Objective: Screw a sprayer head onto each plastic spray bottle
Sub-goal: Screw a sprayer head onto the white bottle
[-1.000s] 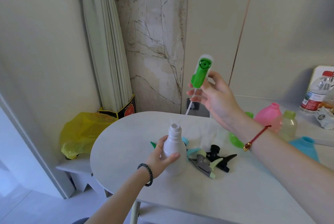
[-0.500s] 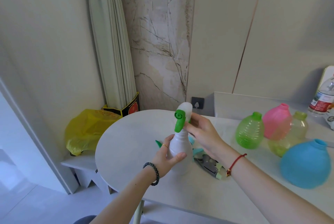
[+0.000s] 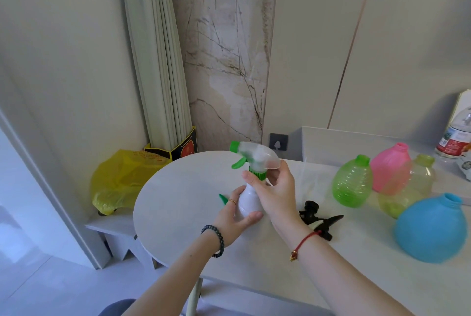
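Head view.
- Table (image 3: 178, 201): pale grey, rounded end. A white bottle (image 3: 248, 202) stood upright on it.
- Left hand (image 3: 234, 216): fingers and thumb curled round the white bottle's body.
- Sprayer head (image 3: 257, 155): clear with green nozzle and trigger, seated on the white bottle's neck.
- Right hand (image 3: 277, 193): fingers curled round the sprayer head's green collar.
- Black sprayer head (image 3: 318, 218): lying near, right of the white bottle.
- Green bottle (image 3: 353, 183), pink bottle (image 3: 390, 167), blue bottle (image 3: 433, 229): uncapped, further right of the white bottle.
- Wall socket (image 3: 278, 141): just behind the white bottle.
- Marble panel (image 3: 224, 48): behind the white bottle.
- Tied curtain (image 3: 158, 60): behind-left of the white bottle.
- Yellow bag (image 3: 119, 178): left of the white bottle, on a low ledge.
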{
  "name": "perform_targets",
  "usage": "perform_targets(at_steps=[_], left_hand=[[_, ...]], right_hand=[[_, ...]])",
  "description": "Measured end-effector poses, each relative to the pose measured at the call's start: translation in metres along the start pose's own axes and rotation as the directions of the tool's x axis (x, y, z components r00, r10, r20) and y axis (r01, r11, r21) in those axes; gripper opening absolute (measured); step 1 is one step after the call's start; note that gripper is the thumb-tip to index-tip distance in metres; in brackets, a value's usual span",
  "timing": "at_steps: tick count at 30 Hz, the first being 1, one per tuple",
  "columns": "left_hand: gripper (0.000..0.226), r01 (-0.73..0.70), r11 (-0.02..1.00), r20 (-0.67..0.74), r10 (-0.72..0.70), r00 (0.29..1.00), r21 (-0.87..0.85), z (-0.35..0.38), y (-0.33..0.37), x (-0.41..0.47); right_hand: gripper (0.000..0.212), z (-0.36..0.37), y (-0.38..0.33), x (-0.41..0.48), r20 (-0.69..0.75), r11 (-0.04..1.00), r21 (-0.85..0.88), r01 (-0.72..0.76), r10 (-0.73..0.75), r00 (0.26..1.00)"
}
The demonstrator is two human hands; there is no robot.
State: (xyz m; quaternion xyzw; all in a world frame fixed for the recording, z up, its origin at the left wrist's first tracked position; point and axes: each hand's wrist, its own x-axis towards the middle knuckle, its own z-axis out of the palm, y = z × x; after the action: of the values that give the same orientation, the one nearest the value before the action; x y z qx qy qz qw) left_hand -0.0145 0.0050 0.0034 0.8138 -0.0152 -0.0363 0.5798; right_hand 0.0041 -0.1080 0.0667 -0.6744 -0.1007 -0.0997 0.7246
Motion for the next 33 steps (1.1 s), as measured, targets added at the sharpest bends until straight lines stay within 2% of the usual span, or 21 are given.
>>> perform_targets(at_steps=[3, 5, 12, 14, 17, 19, 23, 26, 29, 31, 33], left_hand=[[0.08, -0.002, 1.0, -0.002, 0.002, 1.0, 0.005, 0.0, 0.001, -0.001], [0.076, -0.002, 1.0, -0.001, 0.002, 1.0, 0.006, 0.0, 0.001, -0.001], [0.074, -0.006, 1.0, 0.021, 0.006, 1.0, 0.021, -0.001, 0.003, -0.001], [0.075, -0.003, 1.0, 0.023, 0.003, 1.0, 0.024, 0.0, 0.003, -0.002], [0.07, 0.001, 1.0, 0.007, -0.001, 1.0, 0.001, 0.0, 0.003, -0.002], [0.068, 0.004, 1.0, 0.006, -0.004, 1.0, -0.004, 0.0, 0.003, -0.002], [0.065, -0.005, 1.0, 0.012, 0.005, 1.0, -0.012, 0.002, 0.002, -0.002], [0.059, -0.009, 1.0, 0.01, 0.009, 1.0, -0.011, 0.002, 0.002, -0.002], [0.059, -0.003, 1.0, 0.014, 0.003, 1.0, -0.018, 0.001, 0.001, -0.001], [0.061, -0.011, 1.0, 0.001, 0.011, 1.0, -0.024, 0.001, -0.001, -0.001], [0.061, -0.016, 0.999, -0.009, 0.016, 1.0, -0.03, 0.002, -0.001, 0.0]], right_hand=[[0.025, -0.007, 0.001, -0.002, 0.112, 0.997, 0.059, 0.043, -0.049, 0.993], [0.028, -0.01, 0.002, -0.001, 0.149, 0.996, 0.07, 0.056, -0.066, 0.987], [0.042, -0.001, 0.0, 0.005, 0.044, 0.98, -0.199, -0.009, 0.018, 0.999], [0.042, -0.007, -0.003, 0.004, 0.109, 0.98, -0.2, 0.001, 0.021, 0.994], [0.036, -0.02, -0.01, 0.008, 0.287, 0.998, -0.062, 0.003, 0.015, 0.958], [0.046, -0.027, -0.013, 0.012, 0.328, 1.0, -0.027, -0.017, 0.024, 0.944], [0.063, -0.025, -0.017, 0.016, 0.251, 0.976, -0.212, 0.055, 0.0, 0.968], [0.078, -0.027, -0.016, 0.017, 0.328, 0.951, -0.304, 0.059, 0.046, 0.944], [0.072, -0.04, -0.018, 0.019, 0.431, 0.983, -0.185, -0.006, 0.087, 0.898], [0.075, -0.045, -0.019, 0.022, 0.413, 0.992, -0.126, -0.014, 0.065, 0.908], [0.079, -0.043, -0.019, 0.024, 0.345, 0.985, -0.169, 0.038, 0.023, 0.938]])
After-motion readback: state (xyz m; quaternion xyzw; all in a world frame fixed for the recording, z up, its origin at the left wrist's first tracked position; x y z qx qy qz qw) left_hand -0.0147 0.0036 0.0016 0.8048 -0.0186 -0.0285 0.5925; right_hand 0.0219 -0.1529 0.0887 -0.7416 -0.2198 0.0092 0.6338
